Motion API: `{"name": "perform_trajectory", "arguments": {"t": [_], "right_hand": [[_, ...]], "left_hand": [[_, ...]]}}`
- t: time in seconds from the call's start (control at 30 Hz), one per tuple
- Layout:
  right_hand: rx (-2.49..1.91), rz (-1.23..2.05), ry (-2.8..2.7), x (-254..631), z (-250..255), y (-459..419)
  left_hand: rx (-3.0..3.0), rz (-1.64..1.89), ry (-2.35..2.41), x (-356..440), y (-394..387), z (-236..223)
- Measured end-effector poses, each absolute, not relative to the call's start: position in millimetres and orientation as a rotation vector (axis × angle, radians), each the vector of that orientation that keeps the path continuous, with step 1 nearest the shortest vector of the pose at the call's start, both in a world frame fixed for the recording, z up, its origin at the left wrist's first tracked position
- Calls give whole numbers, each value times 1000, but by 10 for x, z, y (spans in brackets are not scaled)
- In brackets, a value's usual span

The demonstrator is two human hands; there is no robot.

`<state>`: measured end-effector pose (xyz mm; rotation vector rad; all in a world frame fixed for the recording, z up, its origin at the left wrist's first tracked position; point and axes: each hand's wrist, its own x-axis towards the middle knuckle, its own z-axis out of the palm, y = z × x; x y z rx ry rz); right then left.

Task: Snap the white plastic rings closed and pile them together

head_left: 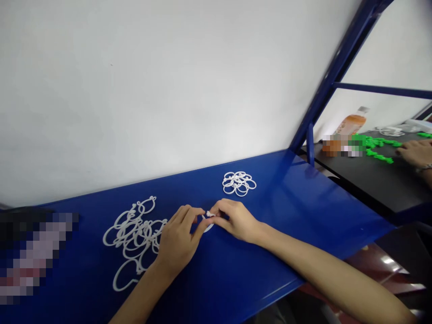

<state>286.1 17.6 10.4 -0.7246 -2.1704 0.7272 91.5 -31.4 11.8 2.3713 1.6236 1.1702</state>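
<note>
My left hand (177, 240) and my right hand (234, 219) meet over a blue shelf (270, 252), both pinching one white plastic ring (208, 220) between their fingertips. The ring lies low on the shelf and is mostly covered by my fingers. To the left of my left hand is a loose heap of open white rings (133, 236). Behind my right hand, toward the wall, sits a small neat cluster of closed white rings (239, 183).
A white wall rises behind the shelf. A blue frame post (337, 67) slants up at the right. Beyond it a black table (371, 180) carries green plastic parts (378, 148), a bottle (351, 126) and another person's hand (416, 153). A blurred patch covers the left edge.
</note>
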Motion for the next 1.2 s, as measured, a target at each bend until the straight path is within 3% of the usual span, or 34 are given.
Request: {"name": "perform_trajectory", "arguments": {"t": [0.13,0.4,0.6,0.77,1.07,1.2], "right_hand": [[-671,792,-2184,2867,113,193],[-720,1251,-2040,2874,141,223],[-767,1146,-1902,2900,213,220],[-742,942,-2033,2882,191,146],[-718,1475,-1773,2815,131,113],[-670,1498,-1848,2822,109,84]], "left_hand": [[2178,1146,1542,923,-347,161],[1885,1015,1416,903,-332,223],[1647,1121,1598,863,-265,204],[1516,1123,1476,863,-271,215],[1638,1138,1410,837,-268,198],[1734,1138,1424,873,-282,188]]}}
